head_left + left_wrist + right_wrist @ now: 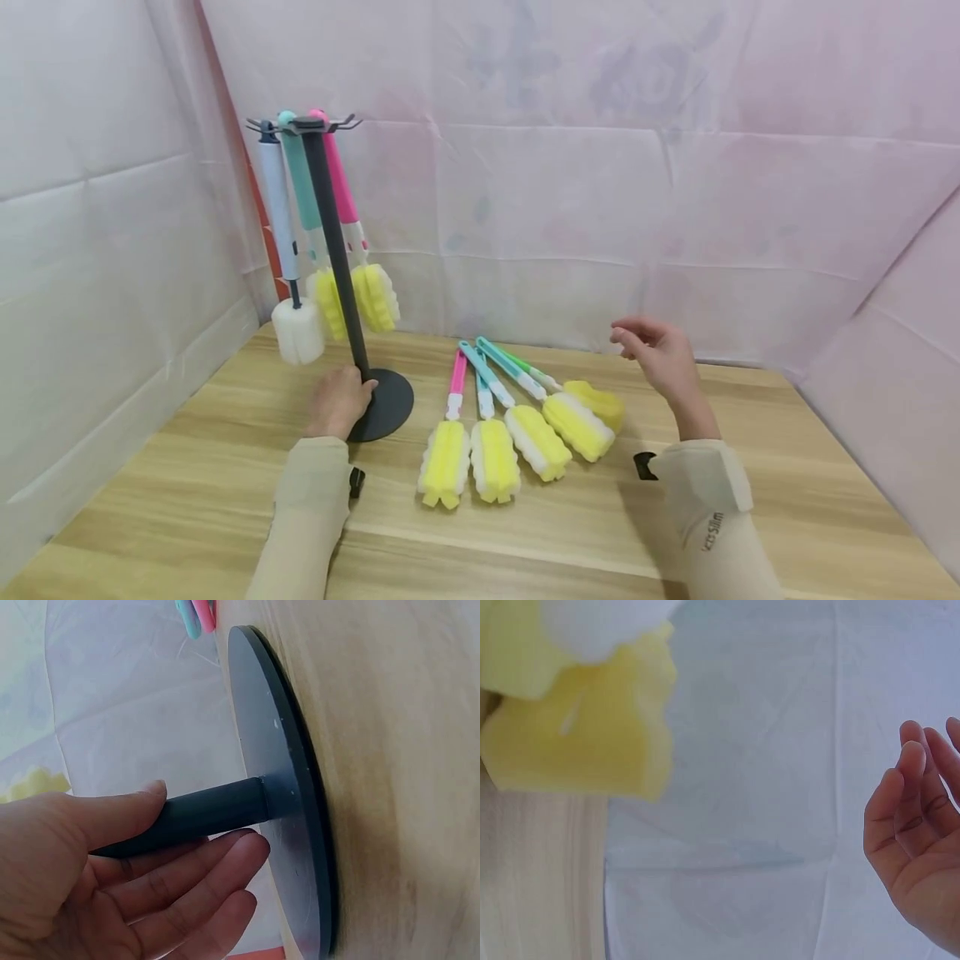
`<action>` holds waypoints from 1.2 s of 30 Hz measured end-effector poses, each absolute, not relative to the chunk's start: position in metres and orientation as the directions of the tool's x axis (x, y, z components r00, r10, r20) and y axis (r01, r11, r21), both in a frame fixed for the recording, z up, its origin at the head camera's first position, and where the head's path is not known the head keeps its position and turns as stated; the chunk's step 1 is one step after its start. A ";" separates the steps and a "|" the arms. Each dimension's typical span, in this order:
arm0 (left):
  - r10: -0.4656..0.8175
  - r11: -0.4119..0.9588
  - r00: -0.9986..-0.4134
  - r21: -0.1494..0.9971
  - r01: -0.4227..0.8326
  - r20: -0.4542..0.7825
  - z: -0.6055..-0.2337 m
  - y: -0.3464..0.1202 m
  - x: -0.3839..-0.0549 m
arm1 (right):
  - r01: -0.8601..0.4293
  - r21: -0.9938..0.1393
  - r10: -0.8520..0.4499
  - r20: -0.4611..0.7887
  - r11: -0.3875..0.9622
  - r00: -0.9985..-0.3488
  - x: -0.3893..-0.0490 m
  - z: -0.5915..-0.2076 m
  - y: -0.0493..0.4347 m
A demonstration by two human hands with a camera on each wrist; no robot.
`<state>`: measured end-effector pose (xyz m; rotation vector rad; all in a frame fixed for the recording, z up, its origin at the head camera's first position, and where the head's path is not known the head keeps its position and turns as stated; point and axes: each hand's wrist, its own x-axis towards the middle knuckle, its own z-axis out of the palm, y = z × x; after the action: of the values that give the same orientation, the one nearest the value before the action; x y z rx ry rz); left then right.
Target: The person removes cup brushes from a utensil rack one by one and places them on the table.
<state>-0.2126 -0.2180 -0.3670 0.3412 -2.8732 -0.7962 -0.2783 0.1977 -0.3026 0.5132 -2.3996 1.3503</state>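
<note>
My left hand (339, 402) holds the post (214, 806) of a black hanging stand (392, 398) low down, just above its round base. In the left wrist view the thumb lies along one side of the post and the fingers curl behind it. From the stand's top hooks hang a white sponge brush with a pale blue handle (278, 208), a teal-handled sponge brush (302, 183) and a pink-handled one (341, 183). My right hand (666, 360) is raised over the right part of the table, fingers loosely bent, holding nothing. Nearest to it lies a yellow sponge brush (577, 735).
Several yellow-and-white sponge brushes lie fanned out mid-table, among them a pink-handled brush (445, 462) and a teal-handled brush (538, 442). The wooden table (450, 550) meets pale sheeting (540, 208) behind and at both sides.
</note>
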 end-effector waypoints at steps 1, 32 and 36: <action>-0.252 0.835 -0.965 0.521 -0.178 0.075 -0.367 -0.218 -0.213 | -0.463 -0.749 -0.134 0.459 0.473 -0.878 -0.277 -0.302 0.200; -0.332 0.882 -0.683 0.471 0.020 0.650 -0.114 -0.250 -0.205 | -0.516 -0.719 -0.079 0.547 0.466 -0.833 -0.254 -0.283 0.203; -0.307 0.883 -0.694 0.467 0.048 0.652 -0.110 -0.252 -0.207 | -0.532 -0.704 -0.087 0.563 0.470 -0.822 -0.253 -0.279 0.202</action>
<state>-0.2069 -0.2518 -0.1095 0.1852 -2.2700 -0.5875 -0.2527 0.2025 -0.2793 0.5157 -2.2682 1.3179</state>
